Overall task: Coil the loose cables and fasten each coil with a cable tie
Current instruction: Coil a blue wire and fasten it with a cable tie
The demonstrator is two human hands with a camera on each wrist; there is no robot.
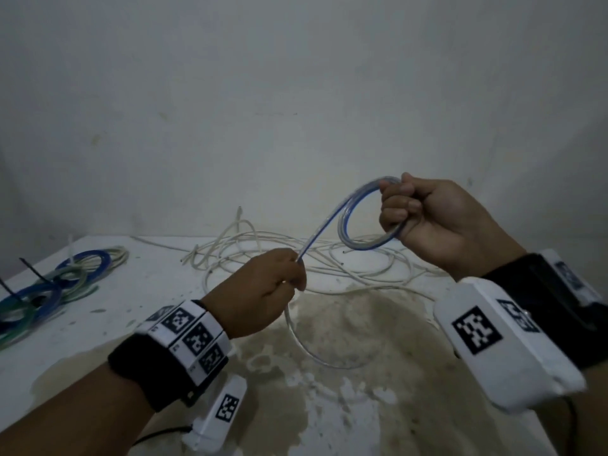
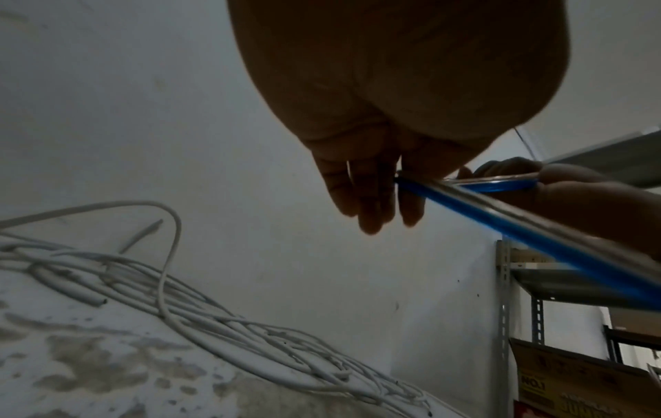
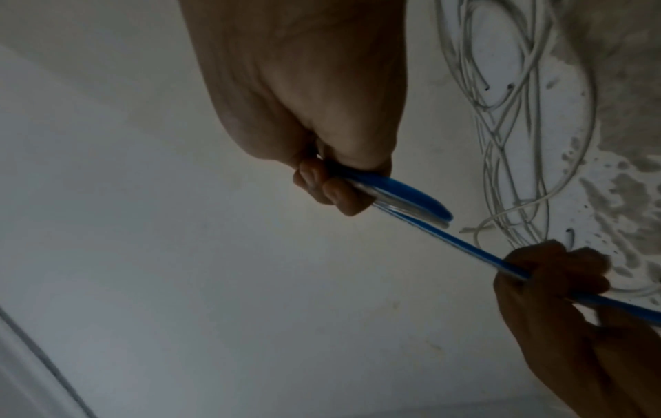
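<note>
The right hand (image 1: pixel 437 218) holds its grip closed around the small coil (image 1: pixel 365 222) of the blue-striped clear cable (image 1: pixel 320 230), fingers curled over where the turns cross, raised above the bench (image 1: pixel 138 291). The left hand (image 1: pixel 263 291) pinches the same cable lower down, its grip tight on the running length that stretches up to the coil; below that hand the slack drops in a wide loop (image 1: pixel 316 350) onto the stained bench top.

The risks, as I judge them: the cable looks stiff and springy, so if the right grip eases while taking the next turn, the turns could spring open. With few turns gathered, uneven feeding from the left hand could twist the cable and leave the coil lopsided. The trailing slack lies near the tangle of white cables (image 1: pixel 296 255), so a quick pull might snag one and drag it along. Finished, tied coils (image 1: pixel 46 291) sit well apart at the left edge, out of the way.
</note>
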